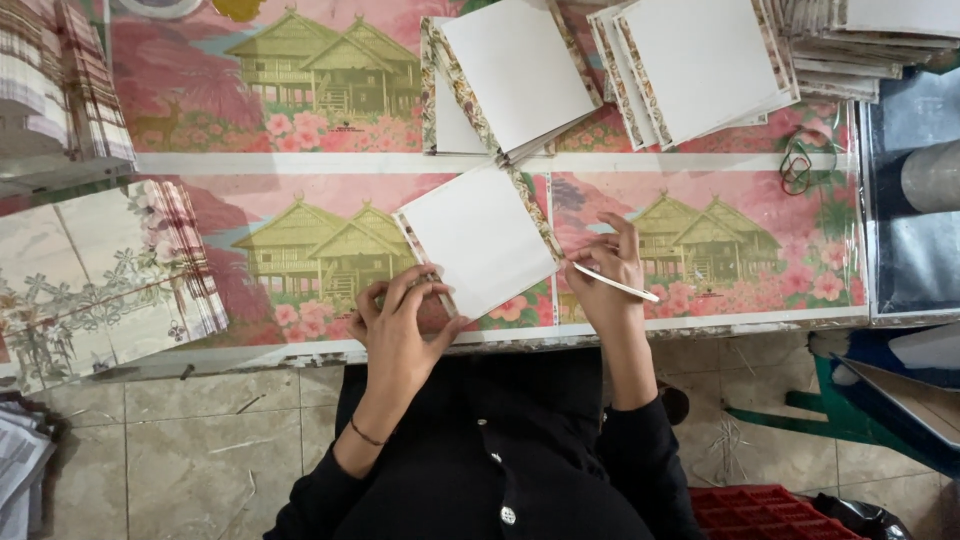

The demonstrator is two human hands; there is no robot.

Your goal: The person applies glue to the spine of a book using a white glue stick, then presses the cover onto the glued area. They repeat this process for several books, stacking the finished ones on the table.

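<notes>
Black sleeves nearest camera | left hand point(400, 310) pinches white folded card point(480, 240) at its lower-left edge | right hand point(605, 270) grips thin white stick point(615, 284), touching card's right corner | card lies between hands on patterned table point(700, 320)

Craft workshop: card stacks point(700, 65) on patterned worktable point(300, 100), tiled floor point(180, 440).
</notes>
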